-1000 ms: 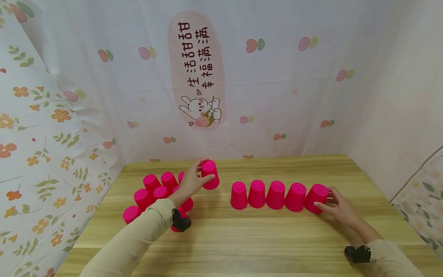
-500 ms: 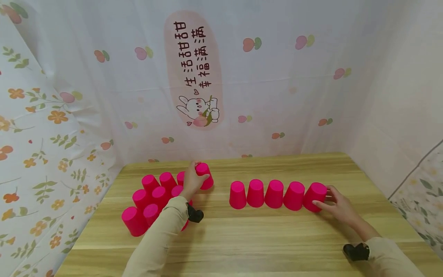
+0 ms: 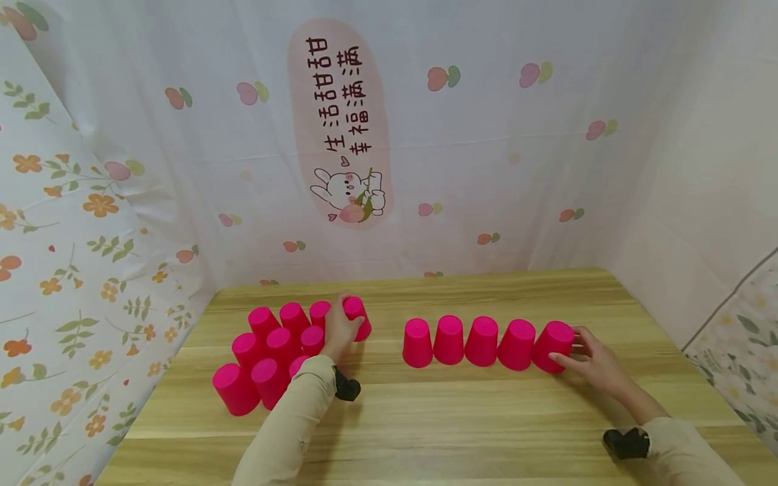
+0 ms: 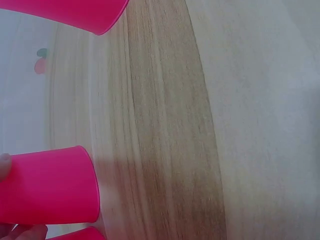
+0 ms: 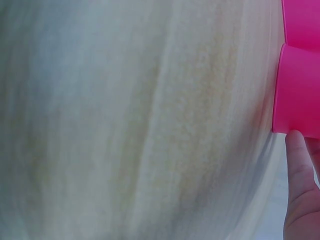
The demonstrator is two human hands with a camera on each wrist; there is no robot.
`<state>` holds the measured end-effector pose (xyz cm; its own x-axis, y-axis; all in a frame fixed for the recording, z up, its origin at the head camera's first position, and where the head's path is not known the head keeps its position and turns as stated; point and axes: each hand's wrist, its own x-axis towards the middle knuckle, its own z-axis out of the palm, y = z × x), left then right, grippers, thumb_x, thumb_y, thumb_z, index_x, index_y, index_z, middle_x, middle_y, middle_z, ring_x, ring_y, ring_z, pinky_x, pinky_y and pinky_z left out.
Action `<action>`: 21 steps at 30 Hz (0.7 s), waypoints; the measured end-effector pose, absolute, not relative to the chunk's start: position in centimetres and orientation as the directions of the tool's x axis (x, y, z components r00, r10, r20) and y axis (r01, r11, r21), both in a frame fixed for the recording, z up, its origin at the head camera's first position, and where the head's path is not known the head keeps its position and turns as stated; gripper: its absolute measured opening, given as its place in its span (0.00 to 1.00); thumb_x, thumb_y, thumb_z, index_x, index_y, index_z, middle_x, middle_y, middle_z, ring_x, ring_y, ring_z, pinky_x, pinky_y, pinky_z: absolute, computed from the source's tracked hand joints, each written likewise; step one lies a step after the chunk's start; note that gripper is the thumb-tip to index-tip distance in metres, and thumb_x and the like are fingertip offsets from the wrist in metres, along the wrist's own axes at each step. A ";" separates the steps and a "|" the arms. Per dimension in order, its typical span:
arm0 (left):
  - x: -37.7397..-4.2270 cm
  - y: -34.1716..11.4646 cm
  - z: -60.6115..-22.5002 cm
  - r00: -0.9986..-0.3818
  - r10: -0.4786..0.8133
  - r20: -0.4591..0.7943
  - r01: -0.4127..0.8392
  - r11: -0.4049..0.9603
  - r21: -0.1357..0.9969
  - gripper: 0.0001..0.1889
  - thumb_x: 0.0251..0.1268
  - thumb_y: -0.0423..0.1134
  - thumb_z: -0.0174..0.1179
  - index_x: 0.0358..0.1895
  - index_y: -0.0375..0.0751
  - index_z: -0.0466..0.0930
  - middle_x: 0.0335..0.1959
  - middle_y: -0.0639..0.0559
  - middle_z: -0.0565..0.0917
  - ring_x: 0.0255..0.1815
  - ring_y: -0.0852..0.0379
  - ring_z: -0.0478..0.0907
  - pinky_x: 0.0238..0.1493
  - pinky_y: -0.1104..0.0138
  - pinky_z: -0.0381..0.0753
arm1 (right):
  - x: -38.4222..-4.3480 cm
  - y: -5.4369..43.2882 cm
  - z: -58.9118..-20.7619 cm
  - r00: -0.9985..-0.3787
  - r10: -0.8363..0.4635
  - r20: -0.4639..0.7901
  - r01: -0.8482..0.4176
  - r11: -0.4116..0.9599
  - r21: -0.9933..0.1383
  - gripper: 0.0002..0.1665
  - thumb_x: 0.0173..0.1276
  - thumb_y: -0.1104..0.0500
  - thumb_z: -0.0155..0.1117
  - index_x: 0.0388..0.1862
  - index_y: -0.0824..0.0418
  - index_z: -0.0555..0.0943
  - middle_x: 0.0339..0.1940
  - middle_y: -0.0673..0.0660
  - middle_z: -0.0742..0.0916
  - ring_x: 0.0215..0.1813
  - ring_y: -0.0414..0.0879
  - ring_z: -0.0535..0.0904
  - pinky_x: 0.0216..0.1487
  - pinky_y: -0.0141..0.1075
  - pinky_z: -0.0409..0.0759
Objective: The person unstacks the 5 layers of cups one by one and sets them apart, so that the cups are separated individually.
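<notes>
My left hand (image 3: 342, 329) grips an upside-down pink cup (image 3: 361, 322) between thumb and fingers, at the right end of the back row of the left-hand cups. In the left wrist view that cup (image 4: 55, 187) shows side-on, with fingertips (image 4: 31, 233) at its lower side. On the right, my right hand (image 3: 598, 364) holds the end cup (image 3: 553, 347) of a straight row, thumb at the front and fingers behind. The right wrist view shows this cup (image 5: 300, 92) with a finger (image 5: 299, 165) at its wall.
Several more upside-down pink cups (image 3: 237, 390) stand in rows at the left, partly hidden by my left arm. Between the held cups, the right-hand row continues with several cups (image 3: 450, 341) on the wooden table (image 3: 462, 432). A printed curtain (image 3: 486, 169) hangs behind the table.
My left hand has carried its cup leftward and lower, closer to the left-hand cups. My right hand and its row have stayed in place.
</notes>
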<state>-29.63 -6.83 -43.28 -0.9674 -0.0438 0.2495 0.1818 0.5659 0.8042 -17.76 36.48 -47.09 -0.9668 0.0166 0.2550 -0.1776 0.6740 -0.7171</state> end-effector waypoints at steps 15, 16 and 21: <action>-29.3 -6.9 -43.0 -0.984 -0.017 0.176 0.132 0.590 0.797 0.27 0.50 0.25 0.59 0.56 0.30 0.64 0.50 0.35 0.73 0.49 0.41 0.70 0.49 0.54 0.71 | -17.8 36.6 -47.1 -0.963 0.022 0.268 -0.181 0.684 -0.707 0.28 0.52 0.63 0.68 0.49 0.67 0.67 0.42 0.64 0.78 0.38 0.51 0.79 0.33 0.27 0.75; -29.2 -6.9 -43.0 -0.985 -0.018 0.172 0.129 0.589 0.798 0.27 0.50 0.25 0.59 0.56 0.30 0.64 0.50 0.35 0.73 0.50 0.41 0.70 0.50 0.54 0.71 | -17.9 36.6 -47.1 -0.963 0.022 0.269 -0.182 0.685 -0.706 0.28 0.52 0.63 0.68 0.49 0.67 0.67 0.42 0.64 0.78 0.37 0.49 0.79 0.33 0.27 0.75; -29.1 -7.0 -42.8 -0.985 -0.010 0.175 0.134 0.602 0.787 0.29 0.50 0.26 0.60 0.58 0.29 0.62 0.52 0.34 0.72 0.51 0.41 0.70 0.51 0.54 0.70 | -17.8 36.6 -47.3 -0.965 0.024 0.260 -0.176 0.678 -0.714 0.28 0.52 0.63 0.67 0.50 0.67 0.67 0.43 0.64 0.78 0.39 0.56 0.79 0.33 0.27 0.75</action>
<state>-29.09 -6.96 -42.80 -0.9846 -0.0101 0.1748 0.1336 0.6020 0.7872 -17.83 36.60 -47.26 -0.9652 0.0237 0.2604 -0.1760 0.6775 -0.7141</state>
